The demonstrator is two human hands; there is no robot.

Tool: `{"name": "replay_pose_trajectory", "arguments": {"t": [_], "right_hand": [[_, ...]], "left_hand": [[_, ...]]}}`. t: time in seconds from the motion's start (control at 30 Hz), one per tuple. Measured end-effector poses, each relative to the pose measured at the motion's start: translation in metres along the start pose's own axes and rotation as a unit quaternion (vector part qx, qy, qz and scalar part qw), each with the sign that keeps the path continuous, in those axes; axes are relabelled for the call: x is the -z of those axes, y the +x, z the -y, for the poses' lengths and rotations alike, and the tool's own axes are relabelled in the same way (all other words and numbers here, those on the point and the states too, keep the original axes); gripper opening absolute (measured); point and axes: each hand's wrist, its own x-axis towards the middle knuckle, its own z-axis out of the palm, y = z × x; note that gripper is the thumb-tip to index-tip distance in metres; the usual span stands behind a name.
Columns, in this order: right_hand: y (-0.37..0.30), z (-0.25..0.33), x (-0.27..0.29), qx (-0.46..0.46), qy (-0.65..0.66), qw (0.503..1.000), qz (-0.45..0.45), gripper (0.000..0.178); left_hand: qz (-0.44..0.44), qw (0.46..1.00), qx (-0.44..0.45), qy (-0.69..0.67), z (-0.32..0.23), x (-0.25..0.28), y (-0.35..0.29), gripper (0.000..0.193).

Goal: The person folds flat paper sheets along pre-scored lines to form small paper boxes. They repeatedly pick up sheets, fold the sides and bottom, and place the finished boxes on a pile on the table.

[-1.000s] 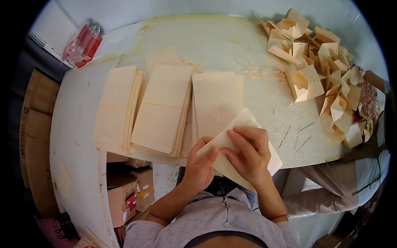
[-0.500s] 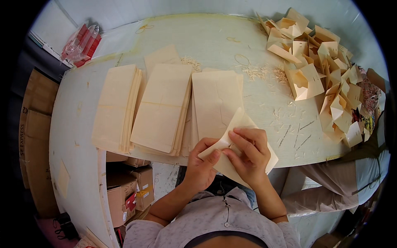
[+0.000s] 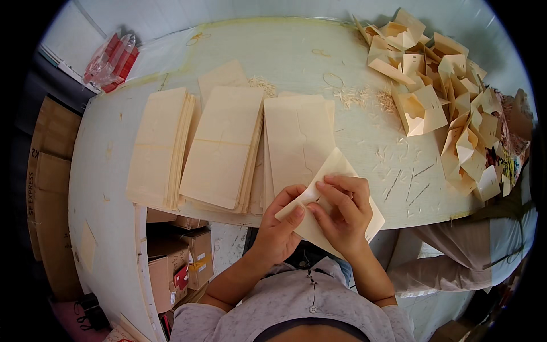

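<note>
Both hands grip one cream cardstock sheet [image 3: 337,162], bent up in the middle, at the table's near edge. My left hand [image 3: 279,225] is closed on its left side, thumb on the near face and fingers behind. My right hand [image 3: 345,211] pinches the sheet's middle between thumb and fingers, close to the left thumb. What lies under the right fingertips is hidden. Just beyond the hands rests a stack of flat cream die-cut sheets [image 3: 293,131] with a wavy cut line. To its left are two banded stacks, a middle stack [image 3: 225,148] and a left stack [image 3: 159,148].
Folded cream card pieces [image 3: 421,108] are heaped at the far right. Small paper scraps [image 3: 353,98] litter the table [image 3: 285,51]. A red plastic-wrapped bundle [image 3: 114,62] sits far left. Cardboard boxes [image 3: 196,256] stand below the edge. Another person's leg [image 3: 450,251] is at right.
The upper part of the held sheet has tilted slightly and shows more of its face. Both hands stay nearly in place. The other person's arm at the right edge has shifted.
</note>
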Motion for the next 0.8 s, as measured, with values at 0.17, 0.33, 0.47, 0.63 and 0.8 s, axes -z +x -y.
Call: {"name": "replay_pose_trajectory", "arguments": {"t": [0.17, 0.33, 0.47, 0.63, 0.8], "right_hand": [[0.002, 0.002, 0.003, 0.001, -0.007, 1.0, 0.007, 0.039], [0.001, 0.004, 0.002, -0.014, 0.005, 1.0, 0.006, 0.038], [-0.001, 0.006, -0.001, -0.03, 0.014, 0.999, -0.001, 0.037], [-0.005, 0.003, -0.005, -0.044, 0.012, 0.999, -0.001, 0.035], [-0.007, -0.001, -0.006, -0.056, 0.026, 0.998, -0.002, 0.033]], "left_hand": [[0.027, 1.0, 0.005, 0.0, -0.001, 0.004, 0.001, 0.031], [0.031, 0.999, -0.022, 0.026, 0.001, 0.004, 0.0, 0.033], [0.018, 0.982, -0.125, 0.137, 0.024, 0.011, -0.005, 0.04], [0.003, 0.942, -0.214, 0.26, 0.043, 0.02, -0.006, 0.042], [-0.029, 0.933, -0.194, 0.302, 0.047, 0.025, -0.005, 0.036]]}}
